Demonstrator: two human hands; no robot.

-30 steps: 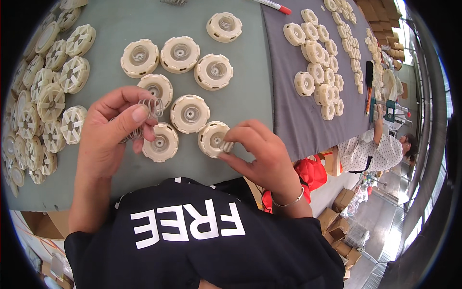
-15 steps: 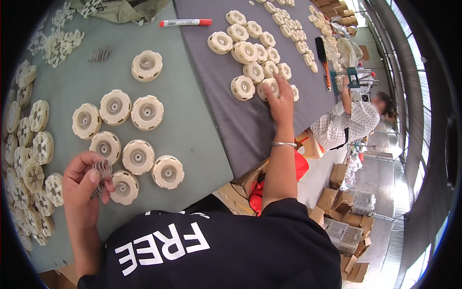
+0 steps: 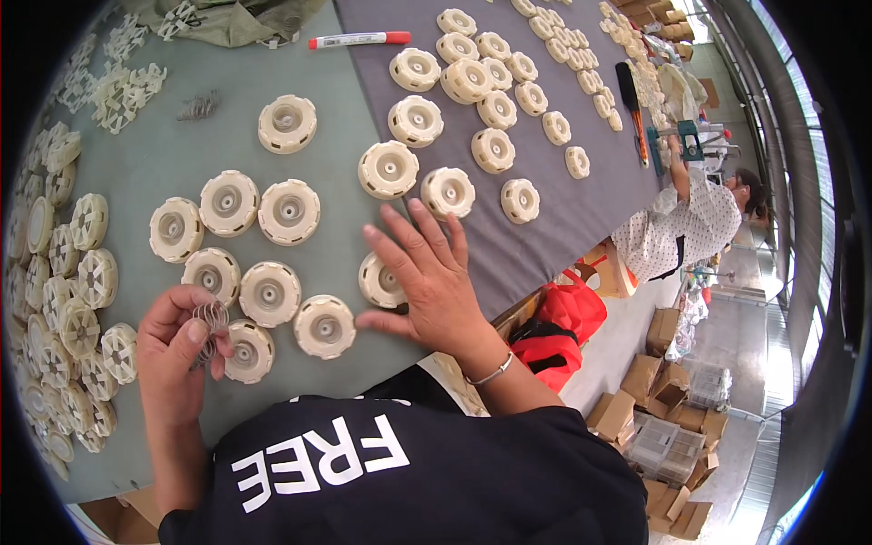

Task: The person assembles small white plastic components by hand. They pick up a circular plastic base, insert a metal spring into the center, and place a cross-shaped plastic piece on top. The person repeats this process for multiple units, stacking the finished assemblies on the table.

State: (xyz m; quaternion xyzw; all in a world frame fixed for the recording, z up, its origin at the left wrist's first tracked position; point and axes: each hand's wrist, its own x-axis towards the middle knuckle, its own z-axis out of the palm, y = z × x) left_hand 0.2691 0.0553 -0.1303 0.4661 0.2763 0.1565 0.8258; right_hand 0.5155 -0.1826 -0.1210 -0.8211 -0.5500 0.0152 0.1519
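Lower left, the left hand [image 3: 175, 359] pinches springs [image 3: 211, 315]; crowding could tangle them. Centre, sweeping the wide-spread right hand [image 3: 436, 289] could jostle discs [image 3: 379, 279].

Silvery coil springs [image 3: 211, 315] bunch together near cream, notched round housings [image 3: 270, 294] lying flat, recesses up

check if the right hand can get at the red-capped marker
Probably yes, with a stretch: the right hand is spread open, gripping nothing visible, and nothing covers the red-capped marker. A few round cream parts lie between, but it could likely pass over them.
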